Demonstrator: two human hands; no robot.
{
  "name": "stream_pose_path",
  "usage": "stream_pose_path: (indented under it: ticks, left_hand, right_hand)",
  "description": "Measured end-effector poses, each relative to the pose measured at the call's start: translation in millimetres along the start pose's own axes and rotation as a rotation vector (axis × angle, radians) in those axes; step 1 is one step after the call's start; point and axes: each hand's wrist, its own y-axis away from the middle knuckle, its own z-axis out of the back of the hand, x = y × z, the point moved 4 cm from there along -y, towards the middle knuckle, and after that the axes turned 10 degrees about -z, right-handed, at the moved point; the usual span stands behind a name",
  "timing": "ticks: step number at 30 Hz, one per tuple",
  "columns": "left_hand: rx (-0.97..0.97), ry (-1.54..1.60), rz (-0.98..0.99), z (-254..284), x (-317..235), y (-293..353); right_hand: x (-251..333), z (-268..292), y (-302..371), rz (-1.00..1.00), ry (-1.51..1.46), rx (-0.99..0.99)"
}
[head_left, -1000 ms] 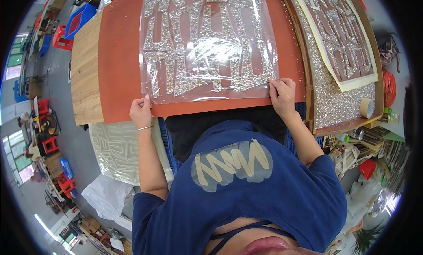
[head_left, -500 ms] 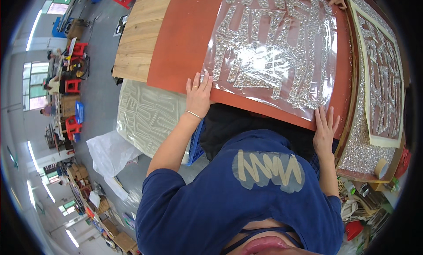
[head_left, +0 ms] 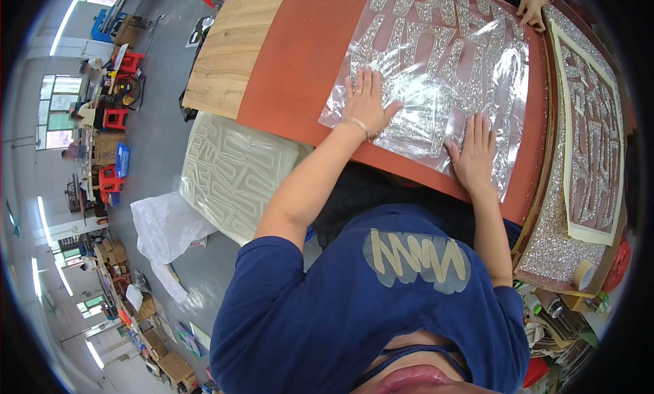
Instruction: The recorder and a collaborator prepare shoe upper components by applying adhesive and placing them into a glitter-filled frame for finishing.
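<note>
A clear glossy film sheet (head_left: 415, 111) with sparkling shapes under it lies on the red-brown mat (head_left: 293, 74). My left hand (head_left: 366, 106) rests flat on the film near its left side, fingers spread and thumb out. Nearer the front edge, my right hand (head_left: 475, 154) also lies flat on the film, fingers stretched away from me. Neither hand holds anything. Bright glare hides part of the pattern. Another person's hand (head_left: 534, 8) touches the far right edge of the mat.
On the right, a tray of glittering stones (head_left: 545, 251) holds a pale-framed stencil (head_left: 567, 196) and a tape roll (head_left: 583, 275). Left of the mat is a wooden board (head_left: 235, 43); below it stands a stack of pale patterned sheets (head_left: 231, 169). A white plastic bag (head_left: 167, 224) lies on the floor.
Both hands have moved from the film's near edge onto its surface, the left one farther away and rightward, the right one leftward. The film has shifted and shows more creases.
</note>
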Motion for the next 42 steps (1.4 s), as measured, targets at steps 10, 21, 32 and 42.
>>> stream_pose_path:
  ticks: [10,21,32,42]
  left_hand:
    - [0.081,-0.036,0.255,10.6,19.2,28.7]
    - [-0.122,-0.097,0.318,8.5,23.0,61.6]
    - [-0.278,0.175,0.194,11.3,10.5,61.4]
    - [-0.515,0.239,0.233,14.0,22.3,74.3]
  right_hand:
    - [-66.2,35.9,-16.8,-0.336,0.279,0.034]
    - [12.6,-33.3,-175.1,0.151,0.075,0.085]
    - [41.0,-129.4,-404.7,0.339,0.565,-0.201]
    - [235.7,-74.7,-184.3,0.923,0.04,0.037]
